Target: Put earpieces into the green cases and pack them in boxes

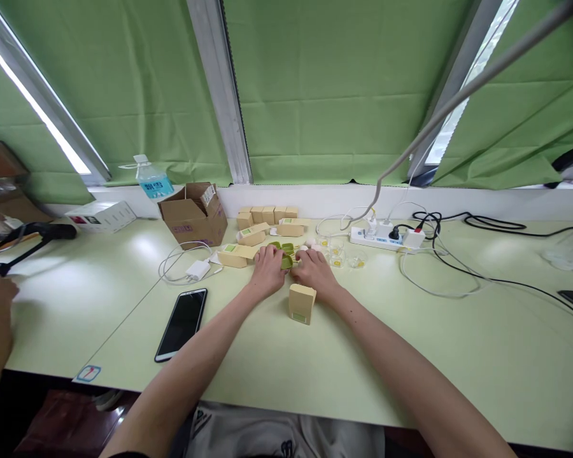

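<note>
Upright tan carton (pixel 301 305) on the tabletop (pixel 267 369) taken as landmark. Just beyond it, green pieces (pixel 287 261) lie between the two hands. Left hand (pixel 268 268), beyond and left of the carton: fingers curled against the green pieces; cannot tell whether they grip. Right hand (pixel 312 270), just beyond the carton: fingers bent inward near the green pieces; whether they hold anything, cannot tell. Clear cups (pixel 337 261) with yellow marks, beyond and right of the carton. Farther beyond, a row of small cartons (pixel 268 214). Left of it, a phone (pixel 181 324); beyond and left, a cardboard box (pixel 191 219). Power strip (pixel 375 239), beyond and right.
</note>
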The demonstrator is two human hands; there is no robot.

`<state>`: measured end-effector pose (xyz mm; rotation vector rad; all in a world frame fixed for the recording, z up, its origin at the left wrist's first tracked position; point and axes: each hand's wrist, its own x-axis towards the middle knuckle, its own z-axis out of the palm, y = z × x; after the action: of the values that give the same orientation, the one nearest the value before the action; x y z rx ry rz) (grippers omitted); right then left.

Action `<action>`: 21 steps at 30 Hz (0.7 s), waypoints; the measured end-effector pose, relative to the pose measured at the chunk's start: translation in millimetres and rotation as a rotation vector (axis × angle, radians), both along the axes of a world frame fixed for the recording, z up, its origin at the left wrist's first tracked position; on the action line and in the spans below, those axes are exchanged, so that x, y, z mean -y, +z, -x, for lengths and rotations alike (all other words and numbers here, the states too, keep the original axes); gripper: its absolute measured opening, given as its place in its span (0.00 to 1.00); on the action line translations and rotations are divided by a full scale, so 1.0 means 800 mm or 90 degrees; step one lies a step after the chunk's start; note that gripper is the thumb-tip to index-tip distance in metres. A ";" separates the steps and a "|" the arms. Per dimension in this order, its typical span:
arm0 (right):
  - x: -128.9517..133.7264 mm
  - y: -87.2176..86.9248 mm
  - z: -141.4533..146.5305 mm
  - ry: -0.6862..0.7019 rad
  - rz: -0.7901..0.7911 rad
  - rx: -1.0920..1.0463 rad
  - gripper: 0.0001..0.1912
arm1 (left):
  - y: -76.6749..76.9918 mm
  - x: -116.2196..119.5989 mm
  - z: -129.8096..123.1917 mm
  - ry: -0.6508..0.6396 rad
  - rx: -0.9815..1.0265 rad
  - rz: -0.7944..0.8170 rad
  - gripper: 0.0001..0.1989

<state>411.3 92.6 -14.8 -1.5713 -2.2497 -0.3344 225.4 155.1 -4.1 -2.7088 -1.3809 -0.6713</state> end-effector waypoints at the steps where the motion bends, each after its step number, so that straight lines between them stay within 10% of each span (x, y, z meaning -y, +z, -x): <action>1: -0.004 -0.001 0.004 0.003 0.002 -0.002 0.10 | 0.002 -0.001 0.003 -0.003 0.034 0.006 0.18; 11: -0.008 0.002 0.012 0.009 -0.044 -0.178 0.09 | 0.047 0.027 0.016 -0.118 0.403 0.087 0.23; 21: 0.091 0.057 -0.012 0.068 -0.170 -0.696 0.07 | 0.077 0.067 0.021 -0.337 0.674 0.315 0.30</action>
<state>420.8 19.4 30.4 -1.0652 -1.3438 0.2201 208.8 101.4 57.7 -3.2521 -0.9122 -2.3268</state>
